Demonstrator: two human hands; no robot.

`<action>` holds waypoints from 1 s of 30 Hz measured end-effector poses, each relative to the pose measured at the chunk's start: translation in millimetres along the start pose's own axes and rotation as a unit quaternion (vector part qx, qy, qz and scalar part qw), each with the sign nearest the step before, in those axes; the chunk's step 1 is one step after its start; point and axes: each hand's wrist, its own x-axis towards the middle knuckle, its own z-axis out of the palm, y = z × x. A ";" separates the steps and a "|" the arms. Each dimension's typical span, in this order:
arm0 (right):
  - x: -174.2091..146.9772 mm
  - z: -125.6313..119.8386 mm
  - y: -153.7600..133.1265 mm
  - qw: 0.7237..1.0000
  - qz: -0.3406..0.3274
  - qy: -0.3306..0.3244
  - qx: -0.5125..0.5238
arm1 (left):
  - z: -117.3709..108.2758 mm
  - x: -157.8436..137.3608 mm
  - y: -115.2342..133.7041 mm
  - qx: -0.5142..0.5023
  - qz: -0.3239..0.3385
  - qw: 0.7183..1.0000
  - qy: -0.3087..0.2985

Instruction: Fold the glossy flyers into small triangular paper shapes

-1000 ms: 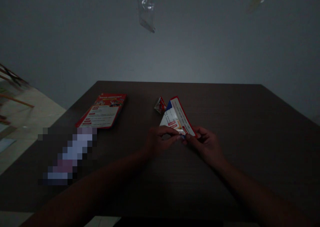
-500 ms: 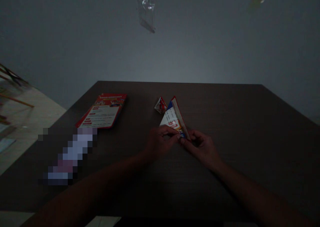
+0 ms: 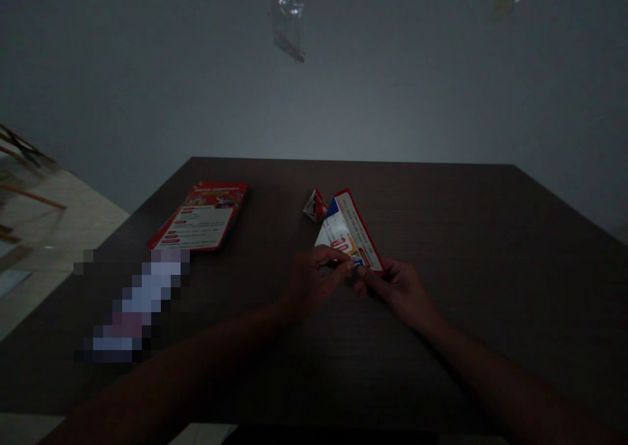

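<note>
A printed sheet of paper (image 3: 349,226), folded into a pointed shape with white, blue and red areas, is held at its near end above the table. My left hand (image 3: 321,276) pinches its lower left corner between thumb and fingers. On the lower right corner, my right hand (image 3: 395,284) grips the paper with the thumb on top and fingers partly hidden behind. Just behind the sheet's left edge sits a small folded red and white paper piece (image 3: 315,206) on the table.
A stack of red and white printed leaflets (image 3: 203,219) lies on the left of the dark table (image 3: 456,222). Nearer me is a pixelated, unreadable object (image 3: 140,304). A clear plastic bag (image 3: 288,19) hangs on the wall behind.
The folded paper's right flap has turned outward, so a wider printed strip with a red border faces up. My right thumb has shifted slightly; my left hand stays nearly still.
</note>
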 end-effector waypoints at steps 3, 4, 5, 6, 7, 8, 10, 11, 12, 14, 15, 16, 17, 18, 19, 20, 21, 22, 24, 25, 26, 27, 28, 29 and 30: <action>0.0 -1.3 0.6 1.000 0.000 -0.007 -0.014 | 0.4 -0.2 -2.3 -0.012 -0.005 1.000 0.001; 0.0 -1.5 0.6 1.000 -0.001 -0.008 -0.020 | 0.8 -0.1 -3.0 -0.016 -0.007 1.000 -0.002; 0.0 -1.5 0.5 1.000 -0.002 -0.010 -0.027 | 1.1 0.0 -3.5 -0.016 -0.007 1.000 -0.003; 0.0 -1.4 0.4 0.999 -0.006 -0.013 -0.034 | 1.5 0.3 -3.8 -0.016 -0.008 1.000 -0.005; -0.1 -1.3 0.4 0.999 -0.011 -0.016 -0.039 | 1.8 0.6 -3.9 -0.014 -0.007 1.000 -0.008; -0.1 -1.2 0.4 0.999 -0.016 -0.021 -0.044 | 2.1 0.9 -3.6 -0.013 -0.007 1.000 -0.011; -0.3 -0.8 0.7 0.998 -0.025 -0.029 -0.050 | 2.6 1.6 -2.2 -0.012 -0.008 1.000 -0.017; -0.4 -0.5 0.8 0.998 -0.030 -0.030 -0.053 | 2.7 2.0 -1.0 -0.013 -0.008 1.000 -0.019; -0.6 -0.2 0.8 0.997 -0.033 -0.032 -0.055 | 2.6 2.3 0.4 -0.017 -0.008 1.000 -0.022; -0.9 0.6 0.6 0.997 -0.038 -0.035 -0.061 | 2.3 2.9 3.1 -0.027 -0.007 0.999 -0.028; -1.1 0.9 0.4 0.996 -0.040 -0.035 -0.065 | 2.1 3.2 4.1 -0.032 -0.008 0.999 -0.033; -1.3 1.1 0.2 0.996 -0.041 -0.037 -0.071 | 1.7 3.4 4.7 -0.036 -0.009 0.999 -0.038; -1.6 1.1 0.2 0.995 -0.041 -0.040 -0.077 | 1.4 3.7 4.7 -0.039 -0.010 0.998 -0.044; -1.8 0.7 0.4 0.995 -0.043 -0.045 -0.084 | 0.9 4.0 4.2 -0.039 -0.011 0.998 -0.048; -2.1 -0.2 0.8 0.994 -0.044 -0.051 -0.089 | 0.3 4.3 3.3 -0.035 -0.011 0.998 -0.049; -2.4 -1.5 1.4 0.993 -0.043 -0.059 -0.092 | -0.5 4.7 2.0 -0.030 -0.010 0.998 -0.051; -2.6 -3.4 2.2 0.993 -0.044 -0.066 -0.090 | -1.6 5.2 0.5 -0.022 -0.010 0.998 -0.054; -2.6 -5.8 3.2 0.993 -0.043 -0.069 -0.081 | -3.2 5.8 -1.0 -0.013 -0.009 0.998 -0.062; -1.1 -12.1 5.6 0.995 -0.054 -0.065 -0.042 | -7.5 7.3 -3.1 -0.002 -0.006 0.996 -0.088; 0.6 -15.8 6.9 0.997 -0.058 -0.054 -0.010 | -10.2 8.1 -3.7 -0.002 -0.005 0.994 -0.105; 3.0 -19.8 8.4 0.997 -0.061 -0.038 0.029 | -13.1 8.9 -3.8 -0.004 -0.005 0.993 -0.121; 6.0 -24.1 10.0 0.996 -0.058 -0.008 0.067 | -16.1 9.6 -3.7 -0.007 -0.007 0.991 -0.135; 9.5 -28.6 11.5 0.995 -0.046 0.020 0.084 | -19.0 10.1 -3.4 -0.008 -0.012 0.988 -0.151; 13.1 -33.1 13.0 0.994 -0.049 0.047 0.088 | -21.5 10.4 -3.2 -0.008 -0.020 0.986 -0.165; 16.5 -37.6 14.2 0.992 -0.059 0.062 0.088 | -23.5 10.5 -3.1 -0.011 -0.031 0.983 -0.178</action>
